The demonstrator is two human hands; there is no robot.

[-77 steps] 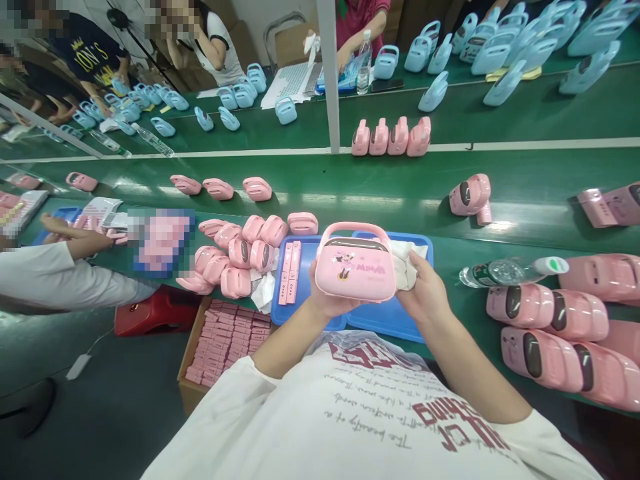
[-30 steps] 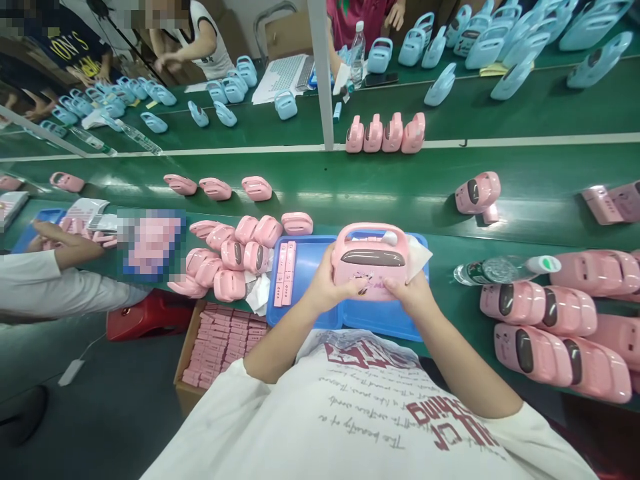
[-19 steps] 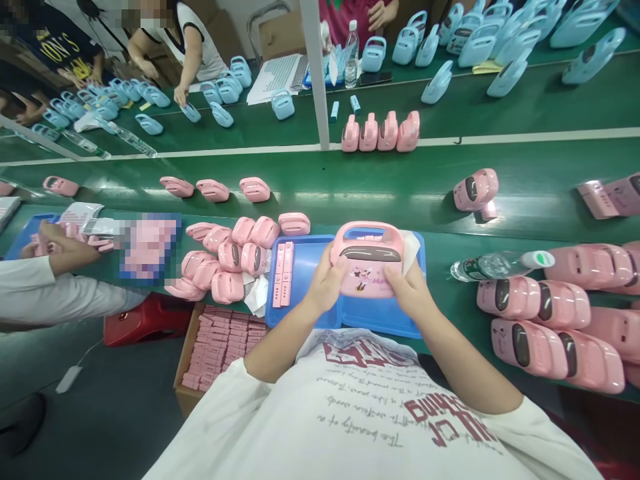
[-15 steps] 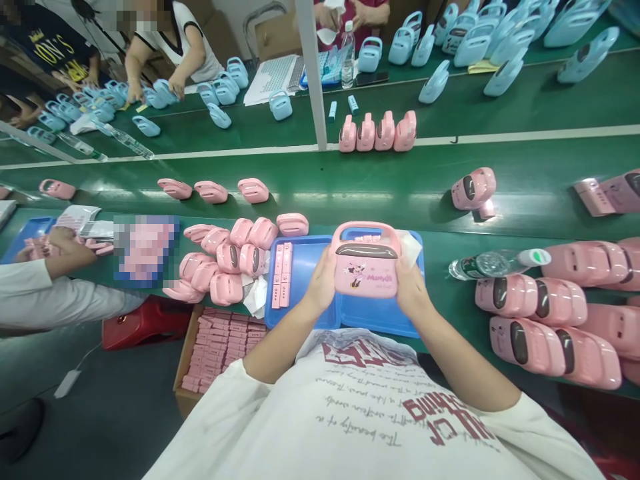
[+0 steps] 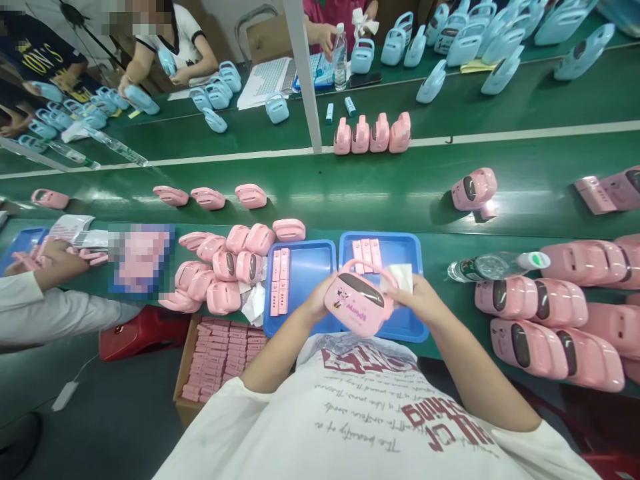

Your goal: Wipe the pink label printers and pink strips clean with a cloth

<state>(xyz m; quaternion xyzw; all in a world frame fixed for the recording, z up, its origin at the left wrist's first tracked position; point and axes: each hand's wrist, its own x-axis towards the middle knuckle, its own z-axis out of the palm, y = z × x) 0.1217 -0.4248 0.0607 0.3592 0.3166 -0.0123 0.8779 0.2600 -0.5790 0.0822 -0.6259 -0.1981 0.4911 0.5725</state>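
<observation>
Close to the front of a white shirt [image 5: 360, 400] with dark red letters, two hands share one pink case [image 5: 356, 308]. The left hand [image 5: 317, 300] is closed around one end of it. The right hand [image 5: 409, 297] is at the other end, with a white cloth [image 5: 403, 275] squeezed in its fingers. So the hands are apart, with the case between them. The case is tilted. Its handle, dark window and cartoon picture show.

Low on the left, a brown box [image 5: 186, 408] is full of small pink bars [image 5: 223, 357]. Just past the case sit a left blue tray [image 5: 313, 267] and a right blue tray [image 5: 397, 244]. Thin pink sticks [image 5: 275, 287] lie in the left one, and three pink blocks [image 5: 367, 255] lie in the right one. Beside the left tray are a crumpled white tissue [image 5: 254, 305] and a pile of pink cases [image 5: 223, 297]. On the right, a clear bottle [image 5: 493, 267] lies on its side near rows of more pink cases [image 5: 530, 343].

Farther off, on a long green strip [image 5: 390, 190], three pink cases [image 5: 251, 195] sit in a line. Past that, four pink cases [image 5: 361, 137] stand side by side. At the far bench, people work near lots of blue cases [image 5: 363, 59].
</observation>
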